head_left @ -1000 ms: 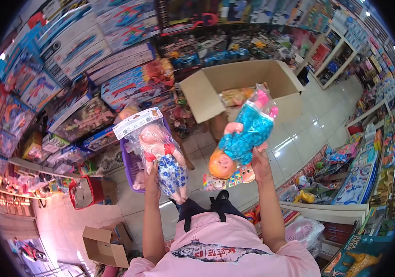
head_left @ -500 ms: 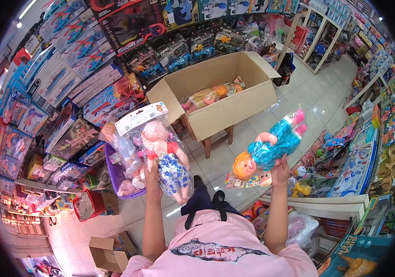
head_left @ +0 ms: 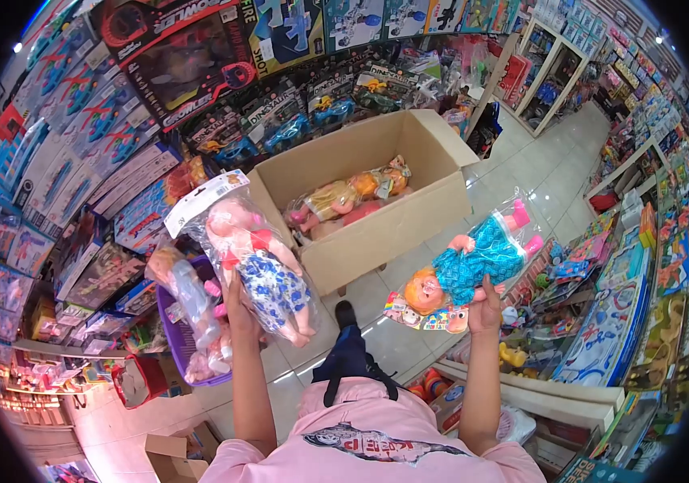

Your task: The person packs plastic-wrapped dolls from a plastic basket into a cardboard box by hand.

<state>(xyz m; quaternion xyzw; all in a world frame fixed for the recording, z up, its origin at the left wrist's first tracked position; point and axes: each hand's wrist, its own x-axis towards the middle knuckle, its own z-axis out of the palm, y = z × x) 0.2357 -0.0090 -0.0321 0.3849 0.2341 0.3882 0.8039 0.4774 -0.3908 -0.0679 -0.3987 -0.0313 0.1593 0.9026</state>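
Nearest is the soft pink shirt [head_left: 376, 435] with a printed patch; both bare forearms rise from it, elbows bent and held apart; the left hand [head_left: 240, 312] is raised palm-up, its fingers closed around the lower part of a bagged doll [head_left: 260, 266], a smooth plastic figure in a red top and blue floral skirt, sealed in crinkly clear film with a white card header, tilted head-up towards the left; the right hand [head_left: 485, 310] is raised likewise, its fingers clamped on the underside of a second bagged doll [head_left: 473, 259], orange-haired, in a knitted-looking turquoise dress and pink shoes, lying slantwise with its head low beside a colourful card; the two dolls are well apart; just beside the left hand stands a purple plastic basket [head_left: 169, 326] holding more bagged dolls; beyond, on glossy pale tiles [head_left: 537, 173], sits an open, matt brown cardboard box [head_left: 376, 229] with wrapped dolls [head_left: 352, 191] lying inside; boxed toys [head_left: 199, 64] line the shelves behind.
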